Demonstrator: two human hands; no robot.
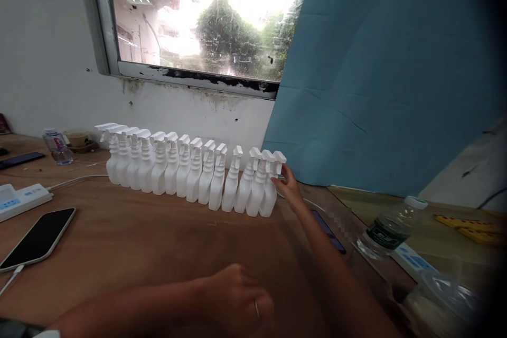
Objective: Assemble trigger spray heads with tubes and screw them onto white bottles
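Note:
White spray bottles (183, 171) with trigger heads stand upright in a long, close row near the wall. My right hand (288, 187) reaches to the right end of this row. Its thumb and fingers close round the neck of the last spray bottle (269, 198), which stands on the table. My left hand (241, 301) is low in the view, over the table's near part, curled into a loose fist with a ring on one finger. It is slightly blurred, its palm side is hidden, and nothing sticks out of it.
The brown table (158, 243) bears a charging phone (39, 237), a power strip (24, 200) and a small bottle (58, 146) at left. At right are another phone (328, 231), a water bottle (390, 229) and a lidded plastic cup (439, 301). A blue cloth (368, 74) hangs behind.

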